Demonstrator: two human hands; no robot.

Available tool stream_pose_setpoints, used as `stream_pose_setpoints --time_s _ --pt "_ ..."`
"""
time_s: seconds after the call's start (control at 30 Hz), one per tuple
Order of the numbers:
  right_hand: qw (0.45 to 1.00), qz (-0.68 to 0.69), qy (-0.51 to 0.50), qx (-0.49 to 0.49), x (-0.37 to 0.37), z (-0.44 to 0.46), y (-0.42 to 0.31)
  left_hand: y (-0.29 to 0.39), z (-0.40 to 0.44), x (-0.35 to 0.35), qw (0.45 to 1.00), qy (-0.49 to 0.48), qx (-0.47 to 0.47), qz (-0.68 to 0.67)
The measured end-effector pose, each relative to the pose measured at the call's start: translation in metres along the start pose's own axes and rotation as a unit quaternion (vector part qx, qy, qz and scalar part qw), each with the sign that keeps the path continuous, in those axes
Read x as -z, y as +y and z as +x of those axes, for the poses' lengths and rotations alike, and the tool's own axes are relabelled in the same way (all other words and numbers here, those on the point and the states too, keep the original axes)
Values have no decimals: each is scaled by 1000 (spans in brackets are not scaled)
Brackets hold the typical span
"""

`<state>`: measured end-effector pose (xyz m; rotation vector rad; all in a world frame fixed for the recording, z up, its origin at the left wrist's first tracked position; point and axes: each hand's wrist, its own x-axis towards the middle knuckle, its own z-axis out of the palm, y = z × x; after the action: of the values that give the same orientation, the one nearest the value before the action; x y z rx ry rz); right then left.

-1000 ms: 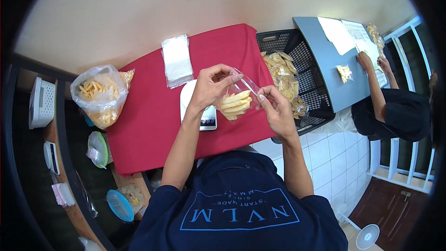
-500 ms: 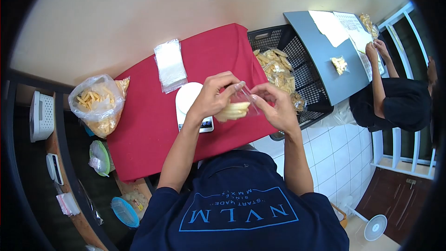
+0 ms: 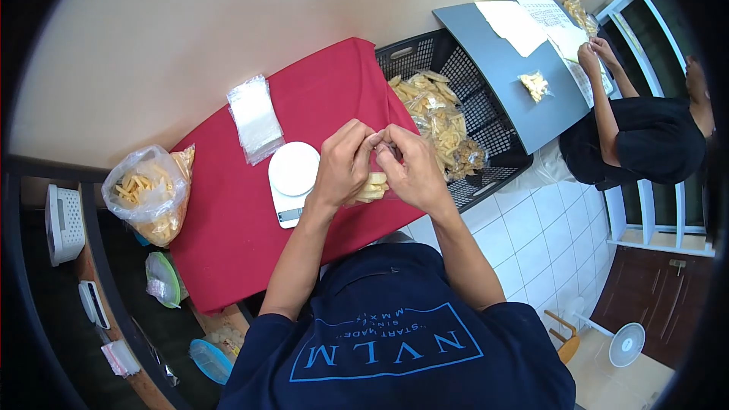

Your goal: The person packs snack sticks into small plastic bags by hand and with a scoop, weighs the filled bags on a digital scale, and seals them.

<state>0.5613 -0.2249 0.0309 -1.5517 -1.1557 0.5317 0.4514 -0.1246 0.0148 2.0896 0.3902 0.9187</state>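
Close together above the red-covered table (image 3: 228, 258), my left hand (image 3: 343, 163) and my right hand (image 3: 414, 171) both pinch the top of a small clear plastic bag of pale yellow snack sticks (image 3: 372, 188). The bag's mouth is hidden behind my fingers, and the sticks show below and between the hands. Left of my left hand lies a white digital kitchen scale (image 3: 295, 175), its round plate bare. Behind the scale is a stack of flat clear plastic bags (image 3: 256, 118).
A large plastic bag of snack sticks (image 3: 148, 190) sits at the table's left edge. At right, a black crate (image 3: 501, 118) holds several filled bags (image 3: 440, 118). Beyond it, another person (image 3: 638, 137) works at a grey table (image 3: 486, 53) with papers and a small filled bag (image 3: 535, 86).
My hands have come together at the bag's top, where they were apart with its clear plastic stretched between them. The view has turned slightly.
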Motion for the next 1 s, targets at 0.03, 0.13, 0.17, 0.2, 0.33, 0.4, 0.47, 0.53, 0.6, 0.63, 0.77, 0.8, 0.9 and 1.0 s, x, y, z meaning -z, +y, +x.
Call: stream_pose_setpoints --time_s 0.03,0.13,0.17,0.2,0.33,0.4,0.47,0.53,0.6,0.63,0.77,0.8,0.9,1.0 --pt "1000 -21 -3 20 0 -2 7 2 -1 -2 1000 10 9 5" --pt "998 -49 -9 37 3 -6 10 2 0 -6 999 29 23 6" --pt "998 -55 -17 33 4 -9 8 1 -1 -8 999 39 33 3" --pt "998 -57 -15 31 5 -11 7 0 -2 -9 999 38 32 1" --pt "997 -70 -31 11 10 -20 7 -1 2 -11 996 52 73 -14" --pt "996 -78 -27 21 10 -26 7 -2 5 -10 993 74 86 -16" --pt "996 -79 -28 15 11 -32 6 -5 6 -9 994 72 87 -4" --pt "994 -102 -25 16 11 -37 6 -6 7 -8 993 81 89 6" --pt "994 -102 -30 11 13 -41 4 -12 7 -7 992 76 95 12" --pt "994 -103 -33 6 14 -43 3 -17 6 -6 992 73 100 17" --pt "995 -61 -74 -41 31 -63 -2 -77 8 32 968 213 130 -36" --pt "995 -42 -54 -67 39 -68 2 -81 11 52 961 181 199 -67" --pt "996 -44 -22 -75 62 -65 22 -68 10 42 974 64 187 -110" --pt "995 -99 -4 13 69 -35 -3 -48 11 18 874 -128 323 -341"
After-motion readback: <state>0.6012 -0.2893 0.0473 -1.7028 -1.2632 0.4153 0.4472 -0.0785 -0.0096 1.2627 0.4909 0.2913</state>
